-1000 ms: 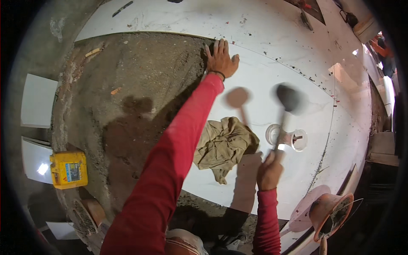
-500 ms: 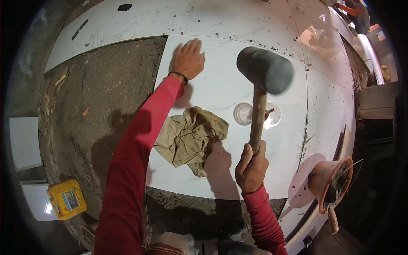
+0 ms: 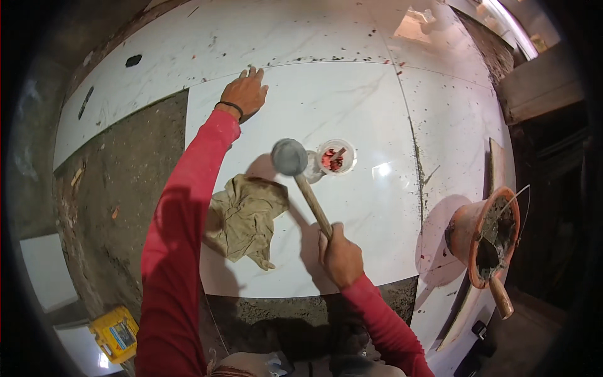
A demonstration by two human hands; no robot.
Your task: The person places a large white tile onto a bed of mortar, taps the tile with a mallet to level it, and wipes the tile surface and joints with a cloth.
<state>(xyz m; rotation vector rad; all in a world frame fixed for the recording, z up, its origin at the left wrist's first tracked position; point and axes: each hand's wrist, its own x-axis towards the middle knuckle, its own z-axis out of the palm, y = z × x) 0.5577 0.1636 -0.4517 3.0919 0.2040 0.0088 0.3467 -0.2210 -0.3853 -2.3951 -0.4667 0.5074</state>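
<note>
A: What is gripped nearest, low in the frame?

B: By the bare right hand [image 3: 341,256], at lower centre, a grey rubber-headed mallet [image 3: 305,189] is held, fingers wrapped round the pale wooden handle. It is grasped near the end, presumably for reach and leverage. The head is seen mid-frame; whether the large glossy white tile [image 3: 352,226] below is touched cannot be told.

A: And around it?

B: At right, an orange-brown bucket of grey mortar [image 3: 463,232] is stood beyond the tile's edge, perhaps within arm's reach. Left of centre, a crumpled khaki cloth [image 3: 248,217] is laid on the tile. Just beside the mallet head, a round clear plastic tub of red pieces [image 3: 353,158] is set, probably handy there.

A: The other hand?

B: Upper left of centre, the bare left hand [image 3: 246,94] is rested, fingers spread, nothing held, seemingly for support.
</note>
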